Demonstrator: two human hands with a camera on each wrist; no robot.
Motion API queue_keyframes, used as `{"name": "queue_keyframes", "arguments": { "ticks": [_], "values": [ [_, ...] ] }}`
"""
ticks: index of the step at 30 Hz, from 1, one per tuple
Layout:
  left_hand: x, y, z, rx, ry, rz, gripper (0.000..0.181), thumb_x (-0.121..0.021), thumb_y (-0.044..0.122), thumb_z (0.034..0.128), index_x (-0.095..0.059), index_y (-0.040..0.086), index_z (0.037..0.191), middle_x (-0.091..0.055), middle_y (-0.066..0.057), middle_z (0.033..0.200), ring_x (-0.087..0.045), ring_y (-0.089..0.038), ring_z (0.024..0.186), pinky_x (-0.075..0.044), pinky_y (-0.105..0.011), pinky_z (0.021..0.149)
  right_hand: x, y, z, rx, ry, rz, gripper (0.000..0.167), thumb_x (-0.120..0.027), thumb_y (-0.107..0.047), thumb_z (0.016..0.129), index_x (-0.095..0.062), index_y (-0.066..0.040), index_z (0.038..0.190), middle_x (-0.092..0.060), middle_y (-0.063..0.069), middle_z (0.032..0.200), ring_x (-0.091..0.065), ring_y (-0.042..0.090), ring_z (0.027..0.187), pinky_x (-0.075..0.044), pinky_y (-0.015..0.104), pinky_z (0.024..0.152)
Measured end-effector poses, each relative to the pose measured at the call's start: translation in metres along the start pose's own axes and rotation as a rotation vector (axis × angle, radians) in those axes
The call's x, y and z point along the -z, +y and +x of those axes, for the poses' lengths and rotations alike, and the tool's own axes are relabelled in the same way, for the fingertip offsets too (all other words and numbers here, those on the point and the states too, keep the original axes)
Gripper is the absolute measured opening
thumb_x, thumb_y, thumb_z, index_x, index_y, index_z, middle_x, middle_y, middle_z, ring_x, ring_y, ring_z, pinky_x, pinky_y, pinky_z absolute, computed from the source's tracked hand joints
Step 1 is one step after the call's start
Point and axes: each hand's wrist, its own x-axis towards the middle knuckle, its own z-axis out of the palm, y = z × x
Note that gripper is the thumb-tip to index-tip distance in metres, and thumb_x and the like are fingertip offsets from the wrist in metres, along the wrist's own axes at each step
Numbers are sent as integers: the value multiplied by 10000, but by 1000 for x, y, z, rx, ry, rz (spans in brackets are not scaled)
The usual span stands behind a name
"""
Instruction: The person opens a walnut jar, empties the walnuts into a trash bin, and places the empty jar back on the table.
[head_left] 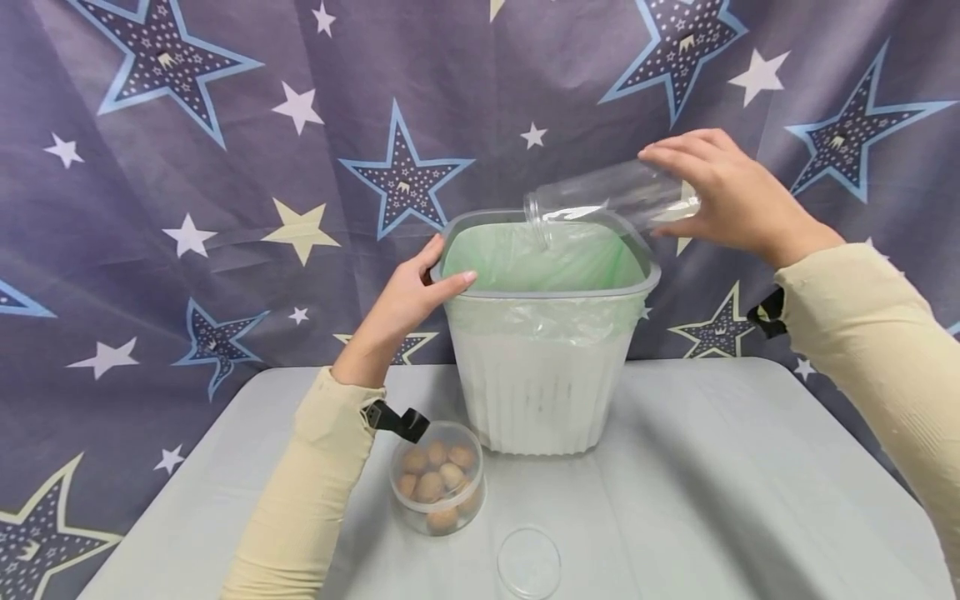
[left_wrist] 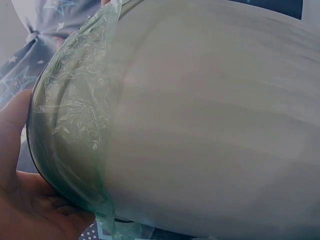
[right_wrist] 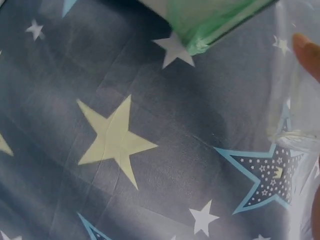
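A white ribbed trash bin [head_left: 540, 392] stands on the table, lined with a thin green bag [head_left: 555, 321] folded over its grey rim. My left hand [head_left: 408, 292] grips the rim's left corner, thumb over the edge and fingers outside. In the left wrist view the hand [left_wrist: 30, 200] holds the bin's lined edge. My right hand [head_left: 731, 192] holds a clear jar [head_left: 607, 196] by its base end, above the bin's right side. The jar lies tilted, its mouth lower and pointing left over the opening. I see nothing inside the jar; the bin's bottom is hidden.
Left of the bin's foot, a clear round container [head_left: 408, 512] holds several brown, walnut-like balls. A clear round lid [head_left: 528, 562] lies flat near the front of the pale table [head_left: 675, 517]. Behind hangs a star-patterned curtain [head_left: 525, 75].
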Motion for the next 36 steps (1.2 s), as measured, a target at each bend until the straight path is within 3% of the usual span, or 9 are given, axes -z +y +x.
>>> {"name": "queue_keyframes", "arguments": {
  "ticks": [7,10,14,18,21,24,27,30,36],
  "values": [
    [2,-1,-1,9,2,-5,786,-621,253,895,-158,52,1496,-82,-43,1578,-94,-129,1430,-212,-314,1136,1,1,-3,-41,29,14,845,-891,-17,512,-539,-6,1280,-545,229,1248,-426,415,1147,-322,427,1050],
    [2,-1,-1,3,3,-12,779,-621,241,894,-164,46,1494,-85,-48,1577,-104,-133,1429,-221,-315,1133,-3,2,-11,-69,64,30,842,-853,-411,638,-526,15,1288,-551,244,1240,-441,426,1129,-318,435,1047],
    [1,-1,-1,-6,0,-12,775,-624,229,891,-173,38,1491,-91,-57,1576,-117,-141,1427,-229,-329,1132,-9,5,-29,-134,146,46,1016,-585,-766,666,-513,30,1294,-556,257,1233,-464,447,1109,-319,444,1050],
    [0,-1,0,-8,4,-7,776,-628,236,888,-180,36,1489,-97,-54,1575,-120,-134,1425,-228,-334,1132,-13,2,-46,-223,197,72,890,-852,-409,612,-501,35,1299,-541,269,1239,-458,450,1127,-324,453,1047],
    [0,-2,1,-7,9,-5,772,-626,243,889,-185,38,1489,-100,-54,1575,-124,-128,1423,-232,-316,1129,-17,-3,-57,-309,234,95,865,-864,-130,537,-490,23,1302,-535,254,1235,-457,420,1132,-336,409,1034],
    [0,-2,1,-10,10,-5,772,-625,246,890,-184,36,1488,-98,-64,1576,-124,-129,1423,-233,-312,1128,-24,-10,-68,-393,289,128,870,-866,-43,516,-485,13,1295,-546,223,1215,-491,331,1117,-356,278,1008],
    [1,-3,2,-18,9,-9,772,-623,238,892,-180,27,1487,-92,-89,1577,-121,-139,1425,-228,-331,1132,-32,-17,-80,-471,349,178,867,-860,43,506,-477,14,1283,-565,160,1176,-522,127,1093,-362,138,956],
    [0,-3,1,-16,7,-18,778,-625,238,890,-174,26,1488,-87,-85,1577,-115,-136,1426,-223,-335,1135,-41,-24,-94,-544,405,255,847,-834,104,519,-462,-4,1272,-560,41,1169,-503,-24,1041,-376,96,911],
    [-1,-2,0,-7,9,-16,788,-631,262,888,-175,47,1494,-91,-44,1579,-117,-127,1426,-227,-340,1134,-63,-38,-121,-637,489,391,772,-765,145,578,-430,-54,1245,-509,-139,1163,-528,0,992,-410,99,868]
  ]
}}
